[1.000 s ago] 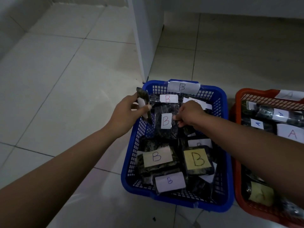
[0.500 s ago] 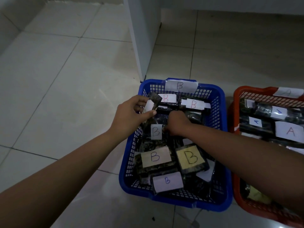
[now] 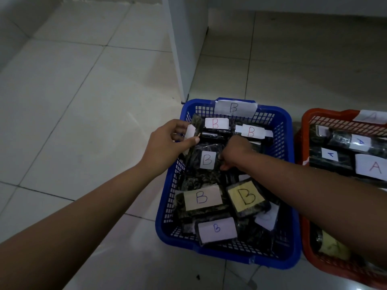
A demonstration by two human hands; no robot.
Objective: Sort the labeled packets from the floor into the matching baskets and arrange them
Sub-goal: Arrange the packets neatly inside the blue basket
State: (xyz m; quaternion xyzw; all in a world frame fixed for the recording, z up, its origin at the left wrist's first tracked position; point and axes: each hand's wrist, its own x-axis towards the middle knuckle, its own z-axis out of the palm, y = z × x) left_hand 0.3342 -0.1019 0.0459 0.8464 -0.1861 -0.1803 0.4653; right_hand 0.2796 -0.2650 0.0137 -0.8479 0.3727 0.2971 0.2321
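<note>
Left hand (image 3: 167,143) pinches a dark plastic packet with a white label (image 3: 193,130) at the far left corner of the blue plastic lattice basket marked B (image 3: 287,130). Right hand (image 3: 234,152) reaches in, fingers curled on the upright dark packet labelled B (image 3: 206,160). The orange basket marked A (image 3: 305,122) sits just beside.

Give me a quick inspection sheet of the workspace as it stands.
Surface: pale tiled floor.
Job's things: blue basket tagged B, full of B-labelled packets; orange basket holds A-labelled packets.
Clutter: nothing seen.
Grippers: left hand pinches a packet at the blue basket's far left corner; right hand reaches among the packets beside the centre B packet, grip hidden.
Cables: nothing seen.
Surroundings: white wall corner.
</note>
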